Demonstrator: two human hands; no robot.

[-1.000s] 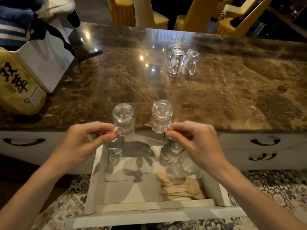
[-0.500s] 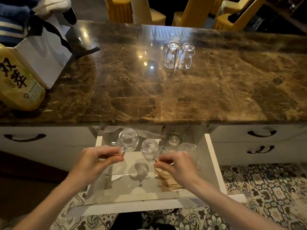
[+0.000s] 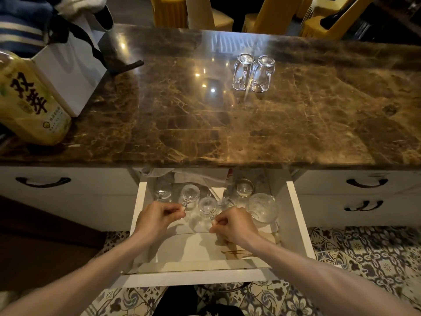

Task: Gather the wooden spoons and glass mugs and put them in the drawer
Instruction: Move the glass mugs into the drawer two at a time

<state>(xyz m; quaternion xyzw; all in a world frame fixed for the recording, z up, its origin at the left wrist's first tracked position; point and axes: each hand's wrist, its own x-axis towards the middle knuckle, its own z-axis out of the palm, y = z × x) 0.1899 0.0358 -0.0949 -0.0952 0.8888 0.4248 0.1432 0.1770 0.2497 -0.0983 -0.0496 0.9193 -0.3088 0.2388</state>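
Note:
The white drawer (image 3: 298, 224) stands open below the marble counter. My left hand (image 3: 157, 218) pinches the handle of an upside-down glass mug (image 3: 191, 195) resting on the drawer floor. My right hand (image 3: 234, 226) pinches the handle of a second upside-down glass mug (image 3: 206, 205) right beside it. More glassware stands behind and to the right, including a larger glass (image 3: 263, 209). Wooden spoons (image 3: 271, 238) lie in the drawer's right front part, mostly hidden by my right wrist. Two more glass mugs (image 3: 252, 73) stand upside down on the counter (image 3: 205, 124), far from both hands.
A yellow bottle (image 3: 29, 103) and a white paper bag (image 3: 68, 71) sit at the counter's left end. Closed drawers with dark handles (image 3: 366, 182) flank the open one. Yellow chairs (image 3: 268, 12) stand behind the counter. Patterned tiles cover the floor.
Both hands have lowered the two mugs from counter-edge height down into the drawer, where the mugs now rest among the other glasses.

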